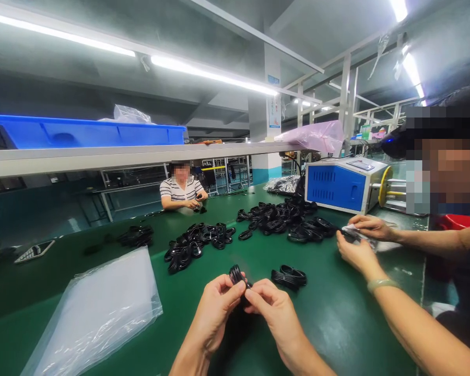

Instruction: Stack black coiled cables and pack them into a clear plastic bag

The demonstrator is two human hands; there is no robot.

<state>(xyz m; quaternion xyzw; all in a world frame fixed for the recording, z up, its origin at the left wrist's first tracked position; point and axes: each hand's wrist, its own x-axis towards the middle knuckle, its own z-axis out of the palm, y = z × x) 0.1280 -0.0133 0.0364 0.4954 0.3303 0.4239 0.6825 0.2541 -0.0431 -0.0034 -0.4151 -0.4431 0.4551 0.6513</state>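
Note:
A coiled black cable (235,273) is held up in front of me over the green table. My left hand (218,305) is closed around the coil, thumb against its lower part. My right hand (272,308) pinches the same cable from the other side, its fingertips almost meeting the left thumb; what exactly lies between them is partly hidden. Just beyond my right hand rests a small group of coiled cables (289,277). Farther off lie a heap of coiled cables (198,243) and a larger heap of coiled cables (276,216).
A stack of clear plastic bags (97,313) lies at left, near a phone (35,251). At right, a co-worker's hands (358,243) hold a wrapped item. Behind stands a blue-and-white machine (335,185). A shelf (219,150) carrying a blue tray (90,133) spans overhead. Another person sits across.

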